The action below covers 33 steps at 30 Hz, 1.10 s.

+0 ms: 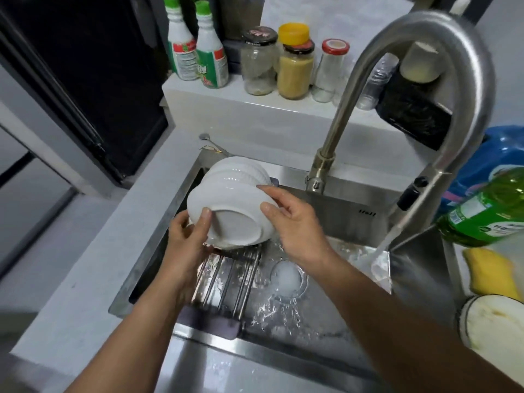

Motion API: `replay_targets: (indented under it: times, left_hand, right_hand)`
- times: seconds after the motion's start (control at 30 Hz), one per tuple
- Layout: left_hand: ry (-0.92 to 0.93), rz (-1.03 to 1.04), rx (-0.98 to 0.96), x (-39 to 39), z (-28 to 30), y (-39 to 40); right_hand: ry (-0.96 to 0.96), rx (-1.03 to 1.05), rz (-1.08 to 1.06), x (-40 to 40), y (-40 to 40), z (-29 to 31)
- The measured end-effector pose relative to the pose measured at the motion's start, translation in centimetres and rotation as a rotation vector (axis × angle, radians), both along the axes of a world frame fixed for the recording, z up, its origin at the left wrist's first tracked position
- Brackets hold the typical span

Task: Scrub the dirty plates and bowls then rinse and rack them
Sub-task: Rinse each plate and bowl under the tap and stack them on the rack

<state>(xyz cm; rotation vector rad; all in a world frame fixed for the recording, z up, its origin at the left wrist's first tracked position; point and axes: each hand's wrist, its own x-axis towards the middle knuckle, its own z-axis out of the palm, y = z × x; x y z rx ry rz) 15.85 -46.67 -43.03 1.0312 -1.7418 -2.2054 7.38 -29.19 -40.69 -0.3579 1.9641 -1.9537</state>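
Observation:
Upturned white ribbed bowls lean in a row on the metal rack [226, 279] that spans the left of the sink. The nearest white bowl [232, 219] shows its flat base toward me. My left hand [190, 236] grips its left rim, thumb on the base. My right hand [292, 222] touches its right side with the fingertips. Another white bowl [241, 168] leans behind it. Water runs from the faucet [436, 89] into the sink [326, 321] at the right.
Jars and two white bottles stand on the ledge behind the sink. A spoon [208, 140] lies at the sink's back corner. At the right are a green detergent bottle [487, 211], a yellow sponge [490, 273] and a white dish [493, 324]. Foam sits over the drain [287, 277].

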Motion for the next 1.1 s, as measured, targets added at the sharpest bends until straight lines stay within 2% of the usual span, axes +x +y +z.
replay_targets:
  times: [0.1,0.33,0.7,0.83,0.97,1.1]
  left_hand:
    - [-0.032,0.078,-0.020,-0.1,-1.7,-1.3]
    - [-0.111,0.126,-0.059,-0.5,-4.5,-1.7]
    - [-0.193,0.096,-0.085,-1.9,-6.1,-2.4]
    - [-0.195,0.097,-0.050,-2.3,-6.2,-2.5]
    - [-0.203,0.088,-0.018,-2.4,-6.4,-2.6]
    - [-0.222,0.095,-0.012,-2.4,-6.3,-2.6]
  right_hand:
    - [0.021,0.163,-0.081,0.3,-2.1,-1.2]
    - [-0.040,0.297,-0.131,1.2,-5.3,-4.2]
    - [0.023,0.316,-0.395,0.9,-7.2,-6.8]
    - [0.095,0.338,-0.420,1.0,-7.6,-7.2]
    - [0.245,0.533,-0.414,1.3,-7.4,-7.6]
    - [0.147,0.405,-0.330,0.6,-6.4,-7.4]
